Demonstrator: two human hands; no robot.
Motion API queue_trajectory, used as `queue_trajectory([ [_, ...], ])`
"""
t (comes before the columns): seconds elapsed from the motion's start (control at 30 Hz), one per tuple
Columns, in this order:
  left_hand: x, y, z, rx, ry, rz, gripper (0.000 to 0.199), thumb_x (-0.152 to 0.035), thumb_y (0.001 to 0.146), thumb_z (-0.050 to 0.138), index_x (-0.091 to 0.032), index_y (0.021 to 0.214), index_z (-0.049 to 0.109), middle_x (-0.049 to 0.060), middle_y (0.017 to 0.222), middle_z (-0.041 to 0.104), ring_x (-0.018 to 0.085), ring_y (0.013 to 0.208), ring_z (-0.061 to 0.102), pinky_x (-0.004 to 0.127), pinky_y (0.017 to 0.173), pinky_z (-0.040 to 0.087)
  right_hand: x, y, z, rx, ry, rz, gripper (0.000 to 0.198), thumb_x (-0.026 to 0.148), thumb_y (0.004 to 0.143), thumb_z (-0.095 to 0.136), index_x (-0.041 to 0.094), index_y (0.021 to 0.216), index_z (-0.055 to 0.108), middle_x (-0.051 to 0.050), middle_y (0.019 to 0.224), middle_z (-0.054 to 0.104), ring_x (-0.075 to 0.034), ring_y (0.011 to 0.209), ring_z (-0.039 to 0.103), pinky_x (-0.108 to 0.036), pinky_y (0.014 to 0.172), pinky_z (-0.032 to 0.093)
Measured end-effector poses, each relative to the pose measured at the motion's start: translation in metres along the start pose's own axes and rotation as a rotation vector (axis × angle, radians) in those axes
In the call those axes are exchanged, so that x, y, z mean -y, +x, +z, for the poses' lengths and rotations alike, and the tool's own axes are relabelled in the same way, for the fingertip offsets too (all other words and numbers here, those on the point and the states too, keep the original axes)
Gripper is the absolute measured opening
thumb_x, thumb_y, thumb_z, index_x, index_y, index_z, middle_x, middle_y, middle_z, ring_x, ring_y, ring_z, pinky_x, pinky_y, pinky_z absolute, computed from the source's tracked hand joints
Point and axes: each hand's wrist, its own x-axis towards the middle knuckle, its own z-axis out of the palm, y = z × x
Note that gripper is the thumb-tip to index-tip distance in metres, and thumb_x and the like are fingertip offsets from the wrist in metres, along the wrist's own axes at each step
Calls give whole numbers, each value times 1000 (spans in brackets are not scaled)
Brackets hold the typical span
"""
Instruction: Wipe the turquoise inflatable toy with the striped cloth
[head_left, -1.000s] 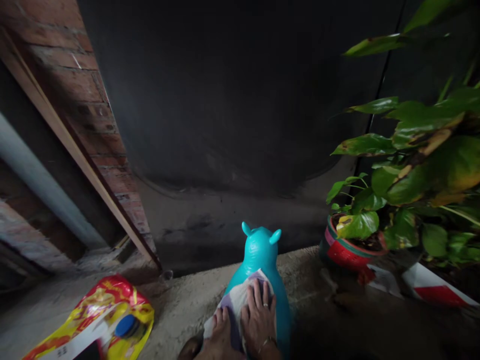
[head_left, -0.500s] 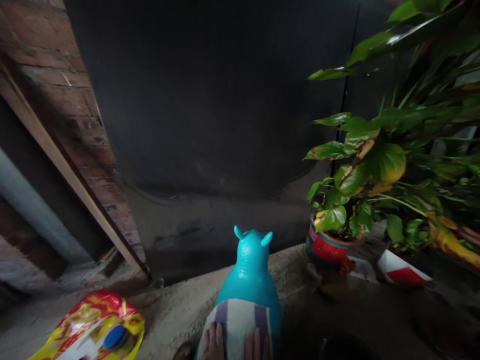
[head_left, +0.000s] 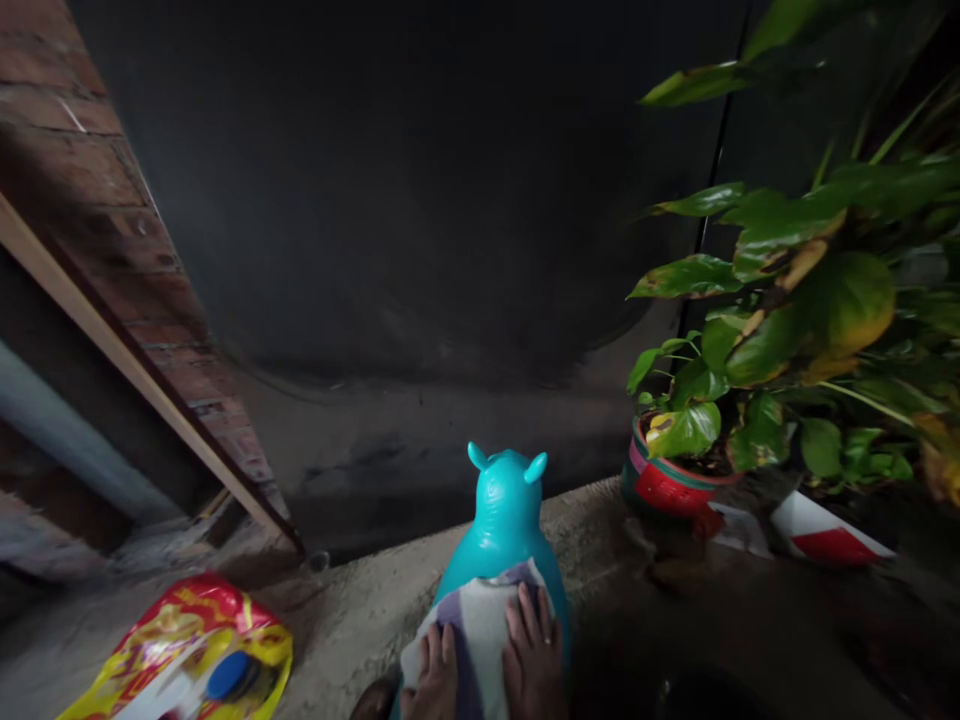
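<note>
Far out to the left of the fingers, a red and yellow bag lies flat on the concrete floor; a blue cap shows through its clear front, though what else it contains is too dim to tell. Beyond it a wooden plank leans along the brick wall.

The left hand lies flat, fingers stretched and loose, on a white and purple striped cloth. Just to its right the right hand presses the same cloth, fingers spread and unclenched, a ring on one of them. Neither hand grips anything. The cloth is draped over the back of a teal inflatable animal toy, whose eared head rises directly ahead of the fingertips, facing the dark wall.

As I judge it, the toy's back is round and smooth, so uneven pressure could let the cloth slide off to one side, or roll the toy on the floor.

Well to the right of the fingers, a red pot holds a leafy plant with some yellowed leaves; a hard sideways sweep might knock it.
</note>
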Motion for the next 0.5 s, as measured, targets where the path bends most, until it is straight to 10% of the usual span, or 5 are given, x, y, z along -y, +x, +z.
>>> queue_trajectory([
  [0.23, -8, 17, -24, 48, -77, 16, 142, -50, 47, 79, -5, 156, -1, 24, 169, -6, 37, 157, -1, 62, 119, 30, -24, 66, 1, 270, 114, 33, 48, 36, 102, 35, 37, 149, 40, -1, 160, 34, -33, 148, 32, -59, 112, 42],
  [0.5, -16, 16, 7, -38, 47, -34, 123, -54, 56, 67, -8, 157, 15, 21, 169, 11, 35, 157, 10, 57, 125, 18, -6, 9, 26, 103, 53, 175, 49, 48, 100, 38, 33, 146, 48, -3, 154, 46, -33, 141, 45, -56, 103, 50],
])
